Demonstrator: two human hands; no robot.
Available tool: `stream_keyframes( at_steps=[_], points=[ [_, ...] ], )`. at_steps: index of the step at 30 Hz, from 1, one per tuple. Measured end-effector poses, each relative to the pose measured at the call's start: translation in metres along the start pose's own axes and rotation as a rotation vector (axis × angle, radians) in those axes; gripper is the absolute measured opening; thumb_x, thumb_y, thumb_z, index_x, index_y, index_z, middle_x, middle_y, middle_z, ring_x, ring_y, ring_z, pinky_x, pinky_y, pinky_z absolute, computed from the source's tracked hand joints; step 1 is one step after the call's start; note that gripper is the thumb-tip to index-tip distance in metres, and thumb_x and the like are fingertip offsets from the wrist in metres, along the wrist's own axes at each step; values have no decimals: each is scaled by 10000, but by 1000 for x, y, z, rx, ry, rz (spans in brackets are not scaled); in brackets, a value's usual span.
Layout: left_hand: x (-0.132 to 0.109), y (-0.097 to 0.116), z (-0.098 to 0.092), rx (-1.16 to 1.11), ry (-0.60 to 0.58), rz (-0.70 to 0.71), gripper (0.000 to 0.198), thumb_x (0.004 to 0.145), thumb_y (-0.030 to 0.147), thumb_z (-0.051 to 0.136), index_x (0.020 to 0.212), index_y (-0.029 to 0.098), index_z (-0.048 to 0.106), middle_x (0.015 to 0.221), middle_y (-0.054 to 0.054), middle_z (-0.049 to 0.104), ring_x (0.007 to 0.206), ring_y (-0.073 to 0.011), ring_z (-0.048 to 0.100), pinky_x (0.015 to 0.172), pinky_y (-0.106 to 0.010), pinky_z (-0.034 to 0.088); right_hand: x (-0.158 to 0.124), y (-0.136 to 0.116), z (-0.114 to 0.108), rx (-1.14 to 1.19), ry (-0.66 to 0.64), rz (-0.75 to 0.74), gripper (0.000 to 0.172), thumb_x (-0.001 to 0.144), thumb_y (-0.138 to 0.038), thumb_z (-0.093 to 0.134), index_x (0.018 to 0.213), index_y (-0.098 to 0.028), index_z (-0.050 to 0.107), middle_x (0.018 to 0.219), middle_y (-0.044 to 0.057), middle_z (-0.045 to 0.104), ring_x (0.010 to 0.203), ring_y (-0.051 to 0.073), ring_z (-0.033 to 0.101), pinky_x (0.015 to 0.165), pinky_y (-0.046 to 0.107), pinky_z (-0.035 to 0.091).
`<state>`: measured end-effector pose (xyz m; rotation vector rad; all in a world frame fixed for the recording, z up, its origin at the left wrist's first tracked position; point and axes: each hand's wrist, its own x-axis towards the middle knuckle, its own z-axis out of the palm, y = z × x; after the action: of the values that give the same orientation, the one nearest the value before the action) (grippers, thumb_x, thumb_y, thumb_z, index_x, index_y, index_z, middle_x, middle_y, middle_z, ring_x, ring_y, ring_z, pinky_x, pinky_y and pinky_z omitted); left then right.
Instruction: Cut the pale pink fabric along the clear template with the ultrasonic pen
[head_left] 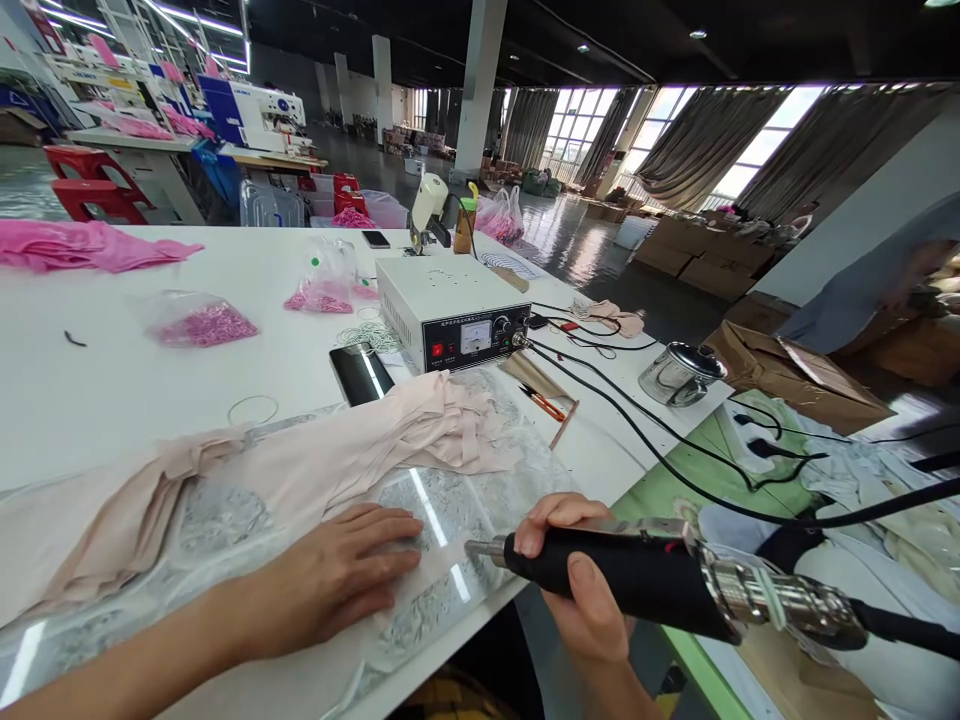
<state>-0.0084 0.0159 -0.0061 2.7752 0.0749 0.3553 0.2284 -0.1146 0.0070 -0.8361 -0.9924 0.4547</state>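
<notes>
My left hand [337, 570] lies palm down, fingers stretched, on a pale pink fabric strip [431, 572] over a clear plastic sheet [480, 505]. In my right hand [581, 590] is a black handheld ultrasonic welder [622, 575], its fingers wrapped round the body. The welder's metal tip points left at the strip, close to my left fingertips; whether it touches the fabric I cannot tell. Beyond my left hand, a stack of pale pink fabric pieces [382, 435] is spread on the sheet, with another fabric stack [112, 525] to the left.
Behind the fabric stand a control box [476, 337] and a phone [360, 374]. Black cables [637, 410] cross the right side near a glass jar [679, 375]. Orange thread snips [544, 403] lie by the box. Bags of pink pieces [202, 322] sit further back.
</notes>
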Motion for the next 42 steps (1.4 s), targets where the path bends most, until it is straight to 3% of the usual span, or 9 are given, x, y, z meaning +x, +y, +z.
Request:
stream_keyframes(
  at_steps=[10,16,22,29,35,42],
  points=[
    [16,-12,-12,11,-120,89,481,884,267,774,1330,211,600,1442,-122,583,1290,-330,585,1069,-488,498,3,5,-1,-16,22,14,183,891,-403,599,965,-237,623,779,29,604,631,186,583,566,371,540],
    [21,-28,-12,3,-239,121,611,902,355,762,1456,305,508,1518,-51,508,1377,-302,508,1172,-462,383,5,8,1,-17,42,-4,195,902,-424,598,980,-246,623,831,18,631,612,161,590,569,345,512],
    [37,-29,-22,-69,-339,201,650,876,238,784,1456,323,502,1512,11,513,1447,-254,405,1260,-400,196,7,8,2,-16,70,-1,188,908,-406,600,969,-230,629,811,27,631,625,167,595,550,338,501],
    [58,-23,-31,-84,-460,245,680,782,214,873,1378,312,561,1505,-6,523,1450,-319,391,1242,-463,227,9,6,5,-27,91,10,189,898,-413,612,939,-230,641,777,16,624,609,167,600,542,329,496],
    [61,-31,-25,-255,-366,254,651,814,301,850,1395,308,556,1427,-54,605,1414,-346,444,1229,-514,226,10,7,5,-41,121,19,183,878,-399,610,917,-224,645,777,17,607,581,164,581,543,345,493],
    [60,-33,-24,-306,-360,239,639,813,356,843,1387,308,567,1413,-63,617,1433,-342,416,1232,-520,213,13,7,6,-48,144,26,164,848,-372,612,878,-217,655,741,15,601,561,165,567,534,344,481]
  ],
)
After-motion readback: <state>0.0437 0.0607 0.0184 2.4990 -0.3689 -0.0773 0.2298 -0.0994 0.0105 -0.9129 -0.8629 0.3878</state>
